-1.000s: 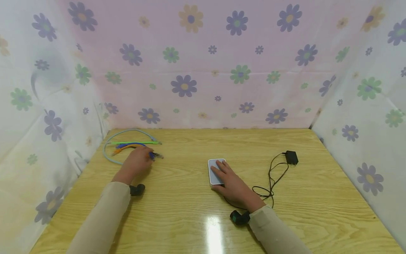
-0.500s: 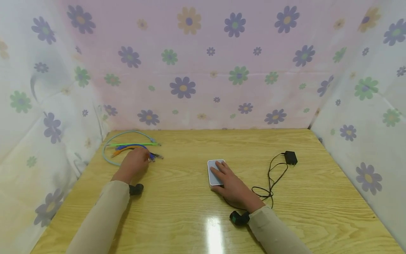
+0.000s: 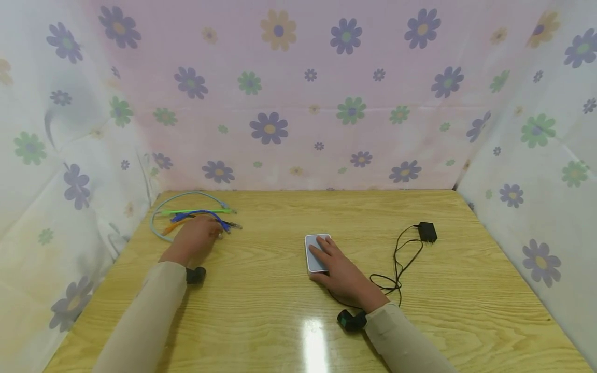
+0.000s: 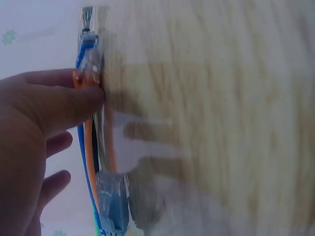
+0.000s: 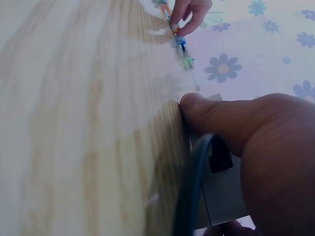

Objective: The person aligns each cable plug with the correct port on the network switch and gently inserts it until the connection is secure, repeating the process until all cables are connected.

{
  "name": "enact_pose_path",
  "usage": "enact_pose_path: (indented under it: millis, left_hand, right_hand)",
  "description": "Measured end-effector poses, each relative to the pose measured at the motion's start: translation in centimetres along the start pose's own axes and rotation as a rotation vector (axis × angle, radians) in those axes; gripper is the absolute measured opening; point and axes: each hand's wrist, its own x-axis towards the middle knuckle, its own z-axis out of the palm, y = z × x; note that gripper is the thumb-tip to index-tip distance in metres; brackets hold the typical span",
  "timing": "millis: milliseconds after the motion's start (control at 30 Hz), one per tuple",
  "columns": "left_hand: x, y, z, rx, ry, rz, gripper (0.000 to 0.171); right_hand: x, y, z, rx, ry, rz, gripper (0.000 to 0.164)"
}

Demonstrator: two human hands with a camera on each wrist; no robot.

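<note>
My left hand point(image 3: 193, 238) is at the left among several network cables. In the left wrist view its thumb and index finger pinch an orange network cable point(image 4: 88, 135) just behind its clear plug. Against it lie a blue cable point(image 3: 200, 212) and a dark cable's plug point(image 3: 237, 226). My right hand point(image 3: 345, 274) holds a small white router-like box point(image 3: 314, 257) with a grey top. Fingers lie across its top and the thumb is at its near side. The right wrist view shows a dark square port point(image 5: 220, 161) on that side and fingertips at its other edge.
Behind the left hand lie a bright green cable point(image 3: 210, 211) and a looped light blue cable point(image 3: 198, 192). On the right, a black power adapter point(image 3: 427, 232) has its thin cord point(image 3: 396, 261) tangled toward the right wrist. Flowered cloth walls border the wooden table point(image 3: 270, 300).
My left hand has shifted slightly left and toward me, with the orange cable's plug now showing at its fingertips. The blue cable's end has shifted a little. The right hand stays on the box.
</note>
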Motion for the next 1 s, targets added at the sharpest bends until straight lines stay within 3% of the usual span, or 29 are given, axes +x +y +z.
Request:
enact_pose_path:
  millis: [133,500,700,1000]
  left_hand:
    - [-0.3,-0.1,-0.3,-0.028,0.0,0.018,0.012]
    - [0.4,0.1,-1.2,-0.173,0.005,-0.032,0.016]
    - [0.9,0.9,-1.8,-0.156,0.036,-0.047,0.022]
    - [1.2,1.8,-3.0,-0.201,0.035,-0.095,0.03]
  right_hand:
    - [0.0,0.0,0.0,0.003,-0.002,-0.005,0.07]
    - [0.0,0.0,0.0,0.025,-0.008,0.015,0.07]
    - [-0.2,0.0,-0.1,0.038,-0.004,0.015,0.07]
    - [-0.3,0.1,0.0,0.038,0.001,0.004,0.07]
